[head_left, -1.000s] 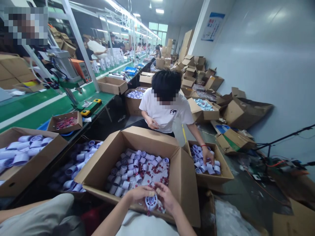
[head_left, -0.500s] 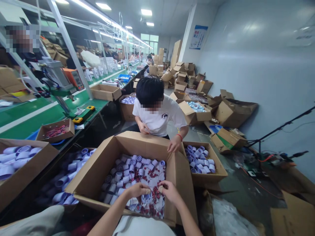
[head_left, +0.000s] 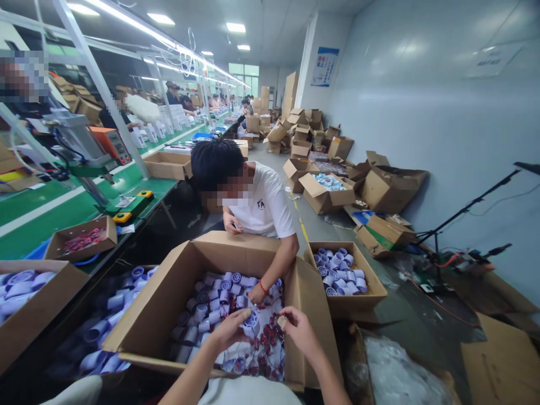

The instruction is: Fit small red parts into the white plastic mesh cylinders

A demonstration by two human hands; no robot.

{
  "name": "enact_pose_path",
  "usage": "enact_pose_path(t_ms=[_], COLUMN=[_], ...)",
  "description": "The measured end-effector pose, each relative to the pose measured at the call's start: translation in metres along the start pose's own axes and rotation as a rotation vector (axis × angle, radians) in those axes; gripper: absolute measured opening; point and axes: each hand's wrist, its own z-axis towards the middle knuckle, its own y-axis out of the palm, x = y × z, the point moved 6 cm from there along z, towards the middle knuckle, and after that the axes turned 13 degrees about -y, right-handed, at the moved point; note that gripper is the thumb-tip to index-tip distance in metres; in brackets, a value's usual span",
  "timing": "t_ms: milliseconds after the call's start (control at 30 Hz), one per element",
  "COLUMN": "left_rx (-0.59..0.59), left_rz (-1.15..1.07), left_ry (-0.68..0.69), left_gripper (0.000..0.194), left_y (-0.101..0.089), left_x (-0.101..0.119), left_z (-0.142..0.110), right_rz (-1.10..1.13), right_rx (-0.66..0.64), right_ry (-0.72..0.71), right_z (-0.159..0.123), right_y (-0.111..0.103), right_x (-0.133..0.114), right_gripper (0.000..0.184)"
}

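Observation:
My left hand [head_left: 231,331] is closed on a pale lavender round plastic housing [head_left: 252,324], its slotted end facing up. My right hand [head_left: 298,329], to the right of it, pinches a small beige piece [head_left: 282,322] whose kind I cannot make out. Both hands are over a large open cardboard box [head_left: 147,322]. Inside lie many similar plastic housings [head_left: 203,325] and small dark red parts [head_left: 270,336] mixed with white pieces. A co-worker's hand [head_left: 256,293] with a red wrist cord reaches into the same box, just beyond my hands.
A co-worker [head_left: 253,202] leans over the box's far side. Cartons of housings stand at right [head_left: 354,301] and left [head_left: 37,315]. A green workbench [head_left: 158,188] carries a press and a tray of red parts [head_left: 84,239]. A black tripod stand [head_left: 468,211] is at right.
The co-worker leans forward and has moved a hand from the box's rim down into it. My left hand has raised the housing slightly. My right hand still pinches the beige piece.

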Motion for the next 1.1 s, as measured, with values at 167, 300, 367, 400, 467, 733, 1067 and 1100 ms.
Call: enact_pose_path(t_ms=[167,300,367,400,467,733,1067,1100], left_rx=[-0.177,-0.284,-0.321,-0.330,-0.322,-0.287,-0.191,-0.193], left_rz=[-0.118,-0.160,-0.185,-0.204,-0.256,-0.462,-0.706,-0.702], left_ry=[-0.023,0.000,0.022,0.025,0.012,-0.031,-0.034,-0.027], left_gripper=[0.037,0.040,0.042,0.043,0.046,0.044,0.034,0.035], left_y=[0.020,0.035,0.040,0.042,0.043,0.043,0.038,0.040], left_x=[0.007,0.019,0.026,0.029,0.033,0.030,0.038,0.040], left_z=[-0.017,-0.031,-0.033,-0.032,-0.029,-0.026,-0.023,-0.024], right_rz=[0.030,-0.033,-0.079,-0.101,-0.137,-0.179,0.229,0.277], right_rx=[0.063,0.083,0.066,0.057,0.041,0.066,0.211,0.180], right_ry=[-0.045,-0.078,-0.089,-0.091,-0.094,-0.115,-0.006,0.014], right_z=[-0.002,0.000,0.001,0.001,0.000,0.000,0.004,0.003], right_y=[0.003,0.002,0.003,0.003,0.005,0.004,0.000,0.007], right_x=[-0.012,-0.020,-0.024,-0.025,-0.027,-0.030,-0.049,-0.048], right_gripper=[0.028,0.022,0.017,0.016,0.016,0.013,0.057,0.055])
